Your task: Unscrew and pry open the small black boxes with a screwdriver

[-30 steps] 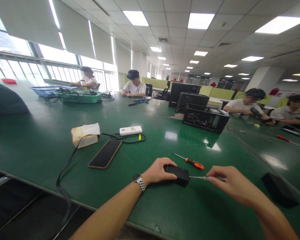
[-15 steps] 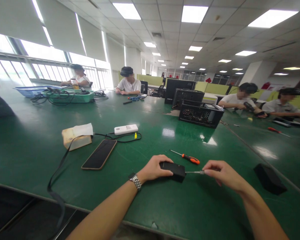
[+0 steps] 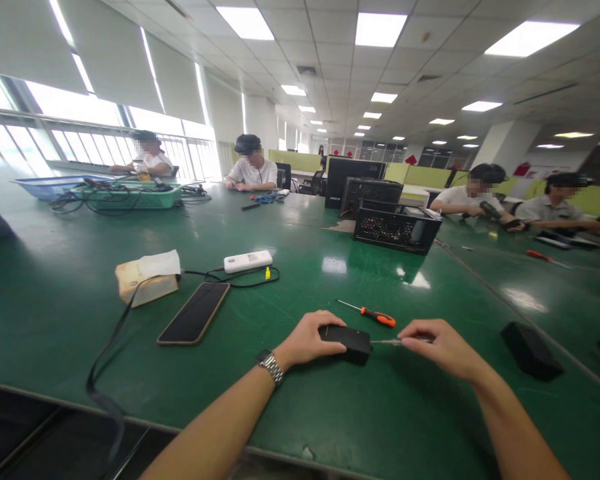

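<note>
My left hand (image 3: 310, 341) is closed around a small black box (image 3: 353, 344) and steadies it on the green table (image 3: 300, 413). Pinched between the thumb and fingers of my right hand (image 3: 443, 343) is a thin metal screwdriver (image 3: 387, 342). Its shaft lies level, with the tip at the right end of the box; whether it sits in a screw is too small to tell. Just beyond both hands lies an orange-and-black screwdriver (image 3: 379, 317). Another black box (image 3: 531, 350) rests to the right of my right hand.
A phone (image 3: 194, 313), a tissue pack (image 3: 147, 279) and a white stick-shaped device (image 3: 248, 261) with a cable lie to the left. Farther back are a green basket (image 3: 130, 198) of cables and an open computer case (image 3: 397, 230). Several people sit around the table.
My right hand's fingers have shifted slightly left along the screwdriver, nearer the box. My left hand keeps its hold. The whole view has turned a little.
</note>
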The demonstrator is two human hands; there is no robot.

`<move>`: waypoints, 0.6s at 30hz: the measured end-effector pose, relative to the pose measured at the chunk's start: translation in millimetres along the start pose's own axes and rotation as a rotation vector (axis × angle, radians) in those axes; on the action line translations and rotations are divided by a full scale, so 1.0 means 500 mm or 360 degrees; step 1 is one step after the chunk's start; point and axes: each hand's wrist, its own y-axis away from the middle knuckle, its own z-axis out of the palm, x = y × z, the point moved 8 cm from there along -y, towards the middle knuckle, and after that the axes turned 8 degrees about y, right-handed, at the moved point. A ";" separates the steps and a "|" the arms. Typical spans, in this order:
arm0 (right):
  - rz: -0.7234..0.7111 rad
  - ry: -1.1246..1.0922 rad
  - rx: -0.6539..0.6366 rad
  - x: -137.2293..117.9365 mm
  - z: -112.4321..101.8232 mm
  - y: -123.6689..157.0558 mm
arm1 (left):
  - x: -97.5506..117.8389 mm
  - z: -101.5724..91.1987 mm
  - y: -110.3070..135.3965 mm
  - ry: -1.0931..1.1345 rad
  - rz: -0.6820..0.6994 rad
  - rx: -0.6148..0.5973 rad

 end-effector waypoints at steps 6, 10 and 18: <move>0.0014 -0.0058 -0.0019 0.016 -0.005 -0.001 | 0.000 0.004 -0.001 0.0008 0.0006 -0.0002; 0.0053 -0.0117 -0.0007 0.032 -0.011 0.002 | -0.002 0.001 -0.001 0.0011 0.0001 0.0016; 0.0101 -0.0311 -0.0025 0.064 0.003 0.000 | -0.004 -0.002 -0.001 0.0036 -0.0017 0.0047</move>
